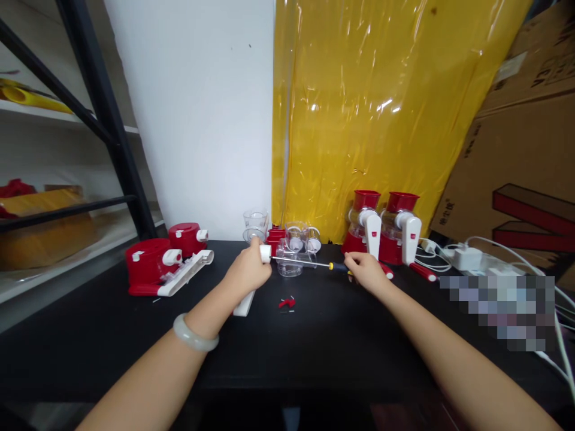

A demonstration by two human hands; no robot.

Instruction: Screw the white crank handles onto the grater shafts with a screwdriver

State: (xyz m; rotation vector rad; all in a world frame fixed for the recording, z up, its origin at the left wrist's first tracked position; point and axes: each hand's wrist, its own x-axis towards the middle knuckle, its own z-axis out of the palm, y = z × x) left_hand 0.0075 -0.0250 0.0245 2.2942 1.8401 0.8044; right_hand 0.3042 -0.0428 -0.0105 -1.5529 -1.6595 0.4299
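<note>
My left hand (250, 263) is closed around a white plastic crank arm (243, 304). One end hangs below the fist, and a round white end (266, 254) points right. Lying across the middle is a long screwdriver (309, 262), its dark and yellow handle pinched in my right hand (366, 269). The shaft's left end meets the round white end; whether the tip sits in a screw is hidden. Below it on the black table are a small red plastic piece (286, 303) and several little metal pins or screws. Clear plastic housings (290, 269) stand just behind the shaft.
Two red-and-white rotary graters (366, 230) stand at the back right, beside white cables and a power adapter (467, 259). Red bases (150, 266) with a loose white arm (191, 272) sit left. A cardboard box (512, 155) leans at right; metal shelving (96, 114) rises at left.
</note>
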